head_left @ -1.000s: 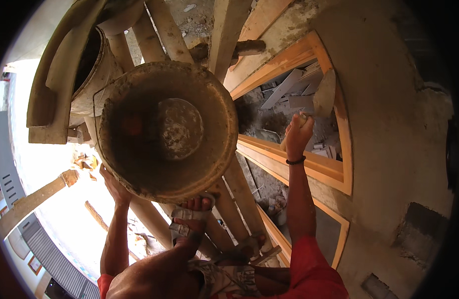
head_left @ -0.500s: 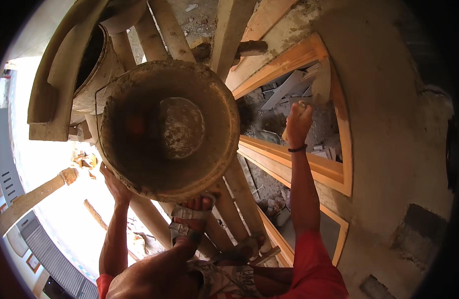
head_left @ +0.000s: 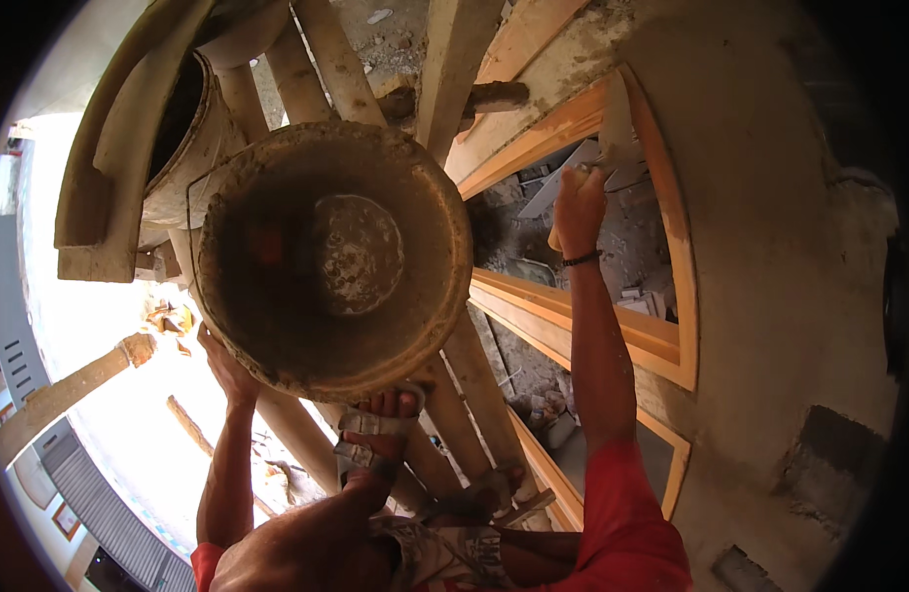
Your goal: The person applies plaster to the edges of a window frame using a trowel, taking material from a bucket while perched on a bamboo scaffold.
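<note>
A large round bucket, crusted with dried mortar, stands on wooden planks, its mouth facing me. A little wet grey mix lies at its bottom. My left hand is against the bucket's lower left side, its fingertips partly hidden by the bucket wall. Beyond the bucket to the right, my right hand is closed round the handle of a trowel. The blade points away from me, in front of the far corner of an orange wooden frame. My right hand is apart from the wall.
Planks with gaps between them carry my sandalled foot. A second bucket stands at the far left, beside a curved wooden piece. A plastered wall runs along the right. Rubble shows through the frame's opening.
My right hand has moved slightly away from me and to the left, and the trowel blade has swung farther up along the frame. My left hand and the bucket have hardly moved.
</note>
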Demonstrator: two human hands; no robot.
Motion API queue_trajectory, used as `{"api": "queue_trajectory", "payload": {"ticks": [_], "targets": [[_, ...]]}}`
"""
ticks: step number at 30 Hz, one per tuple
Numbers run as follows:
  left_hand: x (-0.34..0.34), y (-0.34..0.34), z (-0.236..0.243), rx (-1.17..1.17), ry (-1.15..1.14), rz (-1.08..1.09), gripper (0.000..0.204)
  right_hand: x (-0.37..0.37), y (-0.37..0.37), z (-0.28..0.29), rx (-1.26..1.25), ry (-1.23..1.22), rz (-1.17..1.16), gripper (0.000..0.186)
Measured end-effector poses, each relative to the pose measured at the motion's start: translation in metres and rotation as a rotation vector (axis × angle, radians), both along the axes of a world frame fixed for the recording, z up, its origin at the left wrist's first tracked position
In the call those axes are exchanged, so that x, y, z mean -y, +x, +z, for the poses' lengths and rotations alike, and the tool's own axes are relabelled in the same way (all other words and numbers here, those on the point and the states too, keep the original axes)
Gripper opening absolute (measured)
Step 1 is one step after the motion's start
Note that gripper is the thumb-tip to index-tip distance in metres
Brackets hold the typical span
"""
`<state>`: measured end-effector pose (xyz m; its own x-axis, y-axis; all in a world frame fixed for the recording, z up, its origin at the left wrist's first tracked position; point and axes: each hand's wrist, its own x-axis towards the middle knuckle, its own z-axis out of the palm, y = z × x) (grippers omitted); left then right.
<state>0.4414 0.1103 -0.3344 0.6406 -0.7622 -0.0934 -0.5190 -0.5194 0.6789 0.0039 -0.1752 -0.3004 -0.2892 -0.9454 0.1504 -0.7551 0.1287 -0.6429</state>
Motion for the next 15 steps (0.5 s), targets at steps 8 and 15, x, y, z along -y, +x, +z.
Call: {"api": "queue_trajectory", "payload": {"ticks": [8,15], "targets": [[-0.010,0.016,-0.010,0.201,-0.034,-0.147,0.062,-0.021,-0.001,0.024,-0.225,0.218,0.014,0.037],[-0.020,0.020,-0.006,0.129,-0.004,-0.115,0.062,-0.023,0.007,0.010,-0.167,0.163,0.046,0.035]]}}
